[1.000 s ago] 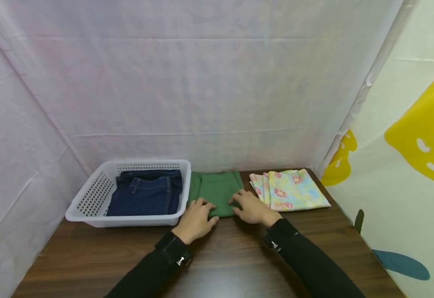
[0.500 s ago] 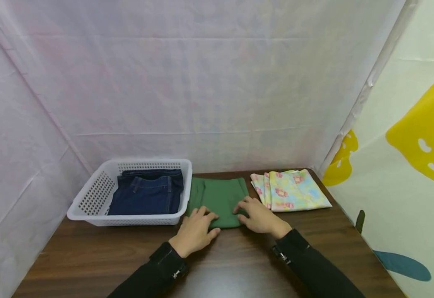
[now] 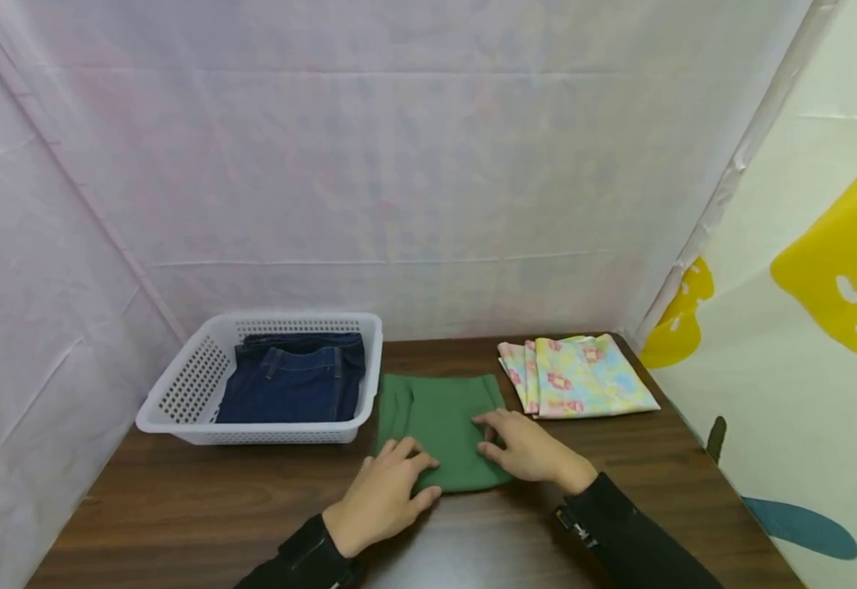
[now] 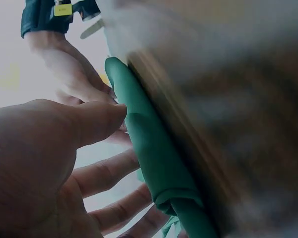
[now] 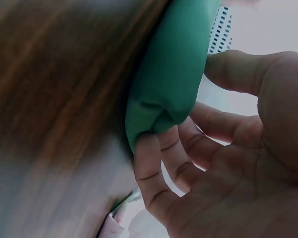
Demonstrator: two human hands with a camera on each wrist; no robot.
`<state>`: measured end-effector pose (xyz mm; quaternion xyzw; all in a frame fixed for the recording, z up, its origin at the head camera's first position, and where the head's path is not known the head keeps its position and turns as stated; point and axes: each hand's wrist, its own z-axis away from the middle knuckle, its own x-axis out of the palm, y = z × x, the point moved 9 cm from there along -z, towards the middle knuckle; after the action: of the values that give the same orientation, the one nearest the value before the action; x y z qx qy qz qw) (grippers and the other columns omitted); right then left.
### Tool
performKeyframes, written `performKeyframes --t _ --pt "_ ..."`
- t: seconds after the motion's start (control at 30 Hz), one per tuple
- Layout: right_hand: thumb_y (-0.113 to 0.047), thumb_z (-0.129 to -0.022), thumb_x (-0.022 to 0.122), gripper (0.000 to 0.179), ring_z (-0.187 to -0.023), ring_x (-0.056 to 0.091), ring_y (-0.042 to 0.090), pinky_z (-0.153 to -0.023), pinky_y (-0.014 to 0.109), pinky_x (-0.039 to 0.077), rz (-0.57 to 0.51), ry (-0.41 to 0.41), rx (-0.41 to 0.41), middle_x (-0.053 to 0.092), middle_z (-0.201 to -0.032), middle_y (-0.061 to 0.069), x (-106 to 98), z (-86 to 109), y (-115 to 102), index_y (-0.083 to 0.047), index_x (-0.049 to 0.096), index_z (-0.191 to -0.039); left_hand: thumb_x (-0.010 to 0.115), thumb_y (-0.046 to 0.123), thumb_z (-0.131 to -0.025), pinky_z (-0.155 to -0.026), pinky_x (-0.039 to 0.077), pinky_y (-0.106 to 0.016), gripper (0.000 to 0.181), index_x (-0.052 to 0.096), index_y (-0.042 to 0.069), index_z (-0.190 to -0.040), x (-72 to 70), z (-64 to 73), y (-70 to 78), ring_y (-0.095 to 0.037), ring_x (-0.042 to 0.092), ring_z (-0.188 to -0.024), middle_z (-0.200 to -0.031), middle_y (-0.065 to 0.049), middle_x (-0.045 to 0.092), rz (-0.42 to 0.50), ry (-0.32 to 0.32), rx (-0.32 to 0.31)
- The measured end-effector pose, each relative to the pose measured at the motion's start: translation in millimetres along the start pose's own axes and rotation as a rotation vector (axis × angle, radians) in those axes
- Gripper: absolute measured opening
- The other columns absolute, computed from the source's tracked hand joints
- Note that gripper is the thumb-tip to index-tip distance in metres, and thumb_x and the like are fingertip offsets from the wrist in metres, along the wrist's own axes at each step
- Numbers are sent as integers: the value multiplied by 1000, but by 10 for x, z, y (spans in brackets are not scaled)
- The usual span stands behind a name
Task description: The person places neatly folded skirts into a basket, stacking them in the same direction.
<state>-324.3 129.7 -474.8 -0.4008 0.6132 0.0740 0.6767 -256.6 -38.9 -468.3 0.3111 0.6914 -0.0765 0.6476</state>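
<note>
A folded green garment [image 3: 450,425] lies flat on the dark wooden table, with layered folds along its left side. My left hand [image 3: 384,491] rests on its near left corner, fingers spread over the top; in the left wrist view the thumb touches the garment's thick rolled edge. On the near right part sits my right hand [image 3: 531,446], fingertips pressing the fabric. The right wrist view puts the right fingers [image 5: 151,168] against the garment's end, with the thumb at its upper surface. Neither hand curls round the fabric.
To the left stands a white perforated plastic basket [image 3: 171,429] holding folded dark blue jeans [image 3: 299,380]. A folded floral cloth [image 3: 583,376] in yellow and pink lies at the back right. White curtains [image 3: 399,188] enclose the wooden table [image 3: 200,507] behind and at the sides.
Both hands have drawn the green garment across the table towards me, away from the back edge. Basket, jeans and floral cloth have stayed in place.
</note>
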Motion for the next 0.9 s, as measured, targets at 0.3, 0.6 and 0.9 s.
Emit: performKeyframes --t 0.3,0.6,0.9 --pt "-23 -98 70 42 -64 54 7 -55 25 45 -128 -95 3 60 -83 -8 45 123 -51 -8 58 -135 67 45 -97 -68 47 -33 35 70 22 -123 -36 202 136 -13 50 -97 -115 9 55 122 -26 36" --pt "-30 -94 74 50 -79 55 12 -66 29 48 -64 -90 14 57 -98 -2 37 145 -95 -12 57 -138 73 48 -92 -74 46 -34 42 69 26 -127 -107 200 93 -13 52 -100 -117 8 57 93 10 43" --pt "-43 -86 80 74 -104 52 26 -82 41 50 -62 15 179 42 -130 13 -34 204 85 -20 47 -149 76 52 -86 -76 47 -47 64 61 19 -138 -176 111 -143 -34 49 -115 -137 -15 50 13 147 -115"
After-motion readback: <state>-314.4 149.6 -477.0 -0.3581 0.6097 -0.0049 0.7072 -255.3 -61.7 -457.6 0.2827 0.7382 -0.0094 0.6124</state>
